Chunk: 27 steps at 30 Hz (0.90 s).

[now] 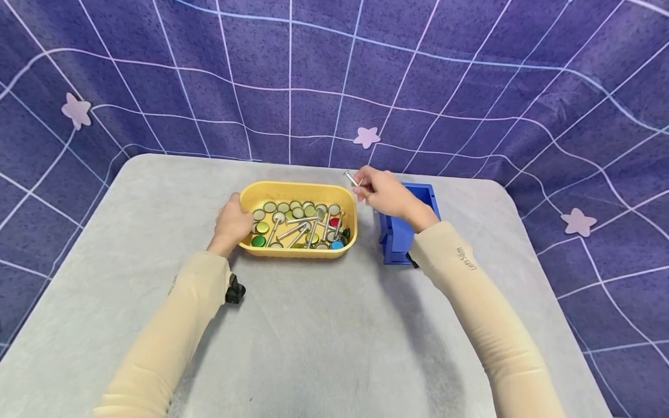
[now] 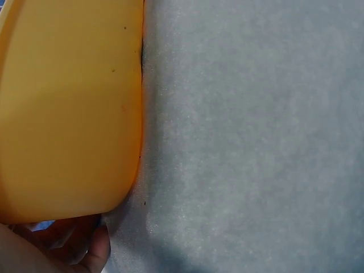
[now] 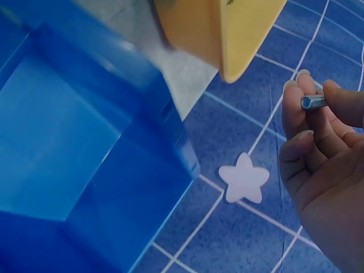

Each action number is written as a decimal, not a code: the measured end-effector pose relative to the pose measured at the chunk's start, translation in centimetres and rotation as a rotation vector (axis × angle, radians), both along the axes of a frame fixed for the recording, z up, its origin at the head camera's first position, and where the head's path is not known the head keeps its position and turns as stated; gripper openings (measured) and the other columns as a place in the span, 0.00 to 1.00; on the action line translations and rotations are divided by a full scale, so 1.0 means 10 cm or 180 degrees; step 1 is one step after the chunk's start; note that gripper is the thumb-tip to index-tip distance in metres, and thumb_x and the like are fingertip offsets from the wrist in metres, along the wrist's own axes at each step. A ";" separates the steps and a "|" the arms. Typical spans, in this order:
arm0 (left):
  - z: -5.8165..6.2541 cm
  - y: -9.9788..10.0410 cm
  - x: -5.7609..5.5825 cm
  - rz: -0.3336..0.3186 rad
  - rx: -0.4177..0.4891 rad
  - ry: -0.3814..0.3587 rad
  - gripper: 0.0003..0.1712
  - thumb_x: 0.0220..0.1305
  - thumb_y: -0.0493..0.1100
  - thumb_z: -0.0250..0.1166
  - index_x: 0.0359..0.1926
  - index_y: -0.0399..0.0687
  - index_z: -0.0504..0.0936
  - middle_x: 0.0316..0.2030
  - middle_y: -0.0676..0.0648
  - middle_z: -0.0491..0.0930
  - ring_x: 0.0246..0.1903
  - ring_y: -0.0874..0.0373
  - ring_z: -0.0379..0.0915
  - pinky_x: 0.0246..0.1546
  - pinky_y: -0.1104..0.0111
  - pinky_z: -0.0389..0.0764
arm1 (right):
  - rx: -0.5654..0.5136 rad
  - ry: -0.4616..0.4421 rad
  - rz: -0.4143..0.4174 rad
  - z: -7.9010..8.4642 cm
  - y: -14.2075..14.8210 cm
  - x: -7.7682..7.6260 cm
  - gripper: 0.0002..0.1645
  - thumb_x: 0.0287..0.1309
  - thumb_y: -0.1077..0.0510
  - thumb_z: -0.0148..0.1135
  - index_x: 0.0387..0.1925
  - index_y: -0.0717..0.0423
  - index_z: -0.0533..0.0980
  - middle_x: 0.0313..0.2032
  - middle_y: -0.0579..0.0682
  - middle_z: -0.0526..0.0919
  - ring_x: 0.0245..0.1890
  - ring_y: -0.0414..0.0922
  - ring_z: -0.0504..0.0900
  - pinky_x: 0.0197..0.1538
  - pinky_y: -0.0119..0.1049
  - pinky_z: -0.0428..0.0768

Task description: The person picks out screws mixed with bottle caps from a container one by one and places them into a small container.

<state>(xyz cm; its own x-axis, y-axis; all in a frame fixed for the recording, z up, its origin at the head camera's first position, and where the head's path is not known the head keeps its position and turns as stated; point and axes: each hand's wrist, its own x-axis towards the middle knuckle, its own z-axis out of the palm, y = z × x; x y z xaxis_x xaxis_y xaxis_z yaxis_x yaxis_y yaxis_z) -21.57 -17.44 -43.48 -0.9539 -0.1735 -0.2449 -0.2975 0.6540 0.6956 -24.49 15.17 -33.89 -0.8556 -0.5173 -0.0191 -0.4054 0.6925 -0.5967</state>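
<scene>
A yellow tub (image 1: 292,253) stands on the table with bottle caps (image 1: 258,241) and several silver bolts (image 1: 290,231) in it. My left hand (image 1: 232,222) grips the tub's left end, its fingers bent against the end wall in the left wrist view. Above the back right corner of the tub, my right hand (image 1: 387,193) pinches one silver bolt (image 1: 349,176) between thumb and fingers. The bolt's round shank end (image 3: 310,102) faces the right wrist camera. Below the right forearm is a blue bin (image 1: 399,239), partly hidden by that arm.
The grey table (image 1: 313,337) ends at the back against a purple curtain (image 1: 313,69) with a line grid and pale stars (image 1: 367,137). The blue bin stands a little to the right of the tub. A black wrist mount (image 1: 235,289) sticks out from the left sleeve.
</scene>
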 end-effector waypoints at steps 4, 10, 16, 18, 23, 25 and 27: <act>0.00 0.00 0.00 0.0006 -0.0012 0.0000 0.32 0.65 0.36 0.45 0.71 0.37 0.56 0.61 0.29 0.70 0.55 0.35 0.70 0.59 0.44 0.73 | 0.0061 0.0036 -0.0042 0.05 0.07 -0.01 0.12 0.69 0.62 0.53 0.49 0.64 0.73 0.37 0.59 0.86 0.32 0.48 0.83 0.34 0.34 0.79; -0.01 0.00 0.00 -0.0001 -0.0056 0.0015 0.32 0.66 0.37 0.44 0.71 0.37 0.57 0.59 0.30 0.71 0.53 0.37 0.71 0.56 0.45 0.75 | 0.0225 0.0222 -0.0109 0.11 0.22 0.00 0.11 0.67 0.61 0.56 0.47 0.63 0.74 0.36 0.59 0.87 0.33 0.48 0.84 0.36 0.36 0.79; -0.01 0.01 0.00 0.0016 -0.0063 0.0012 0.32 0.65 0.37 0.44 0.70 0.37 0.57 0.59 0.30 0.71 0.53 0.37 0.72 0.56 0.45 0.75 | 0.0291 0.0257 -0.0186 0.13 0.41 0.00 0.09 0.66 0.63 0.56 0.45 0.64 0.74 0.35 0.60 0.87 0.29 0.48 0.84 0.33 0.34 0.78; -0.01 0.01 0.00 0.0020 -0.0068 0.0008 0.32 0.65 0.37 0.44 0.71 0.37 0.57 0.59 0.30 0.71 0.53 0.37 0.72 0.56 0.46 0.76 | 0.0283 0.0224 -0.0219 0.13 0.46 0.00 0.08 0.66 0.64 0.56 0.44 0.65 0.74 0.35 0.61 0.87 0.29 0.48 0.84 0.33 0.36 0.80; -0.01 0.01 0.00 0.0016 -0.0057 0.0000 0.32 0.65 0.37 0.44 0.71 0.37 0.56 0.60 0.29 0.71 0.53 0.36 0.72 0.56 0.46 0.76 | 0.0362 0.0196 -0.0298 0.11 0.60 0.01 0.08 0.65 0.64 0.57 0.44 0.65 0.74 0.34 0.61 0.87 0.28 0.49 0.85 0.36 0.41 0.84; -0.01 0.01 0.00 0.0015 -0.0049 0.0004 0.32 0.65 0.37 0.45 0.71 0.37 0.56 0.61 0.29 0.70 0.54 0.36 0.71 0.57 0.45 0.75 | 0.0405 0.0201 -0.0319 0.10 0.65 0.01 0.08 0.66 0.64 0.57 0.44 0.65 0.74 0.33 0.61 0.87 0.28 0.49 0.85 0.37 0.42 0.84; -0.01 0.01 0.01 0.0012 -0.0044 0.0005 0.32 0.65 0.37 0.45 0.71 0.37 0.56 0.61 0.29 0.69 0.55 0.36 0.71 0.58 0.45 0.74 | 0.0432 0.0206 -0.0328 0.10 0.70 0.01 0.08 0.66 0.65 0.56 0.44 0.66 0.74 0.33 0.61 0.87 0.29 0.49 0.85 0.37 0.43 0.84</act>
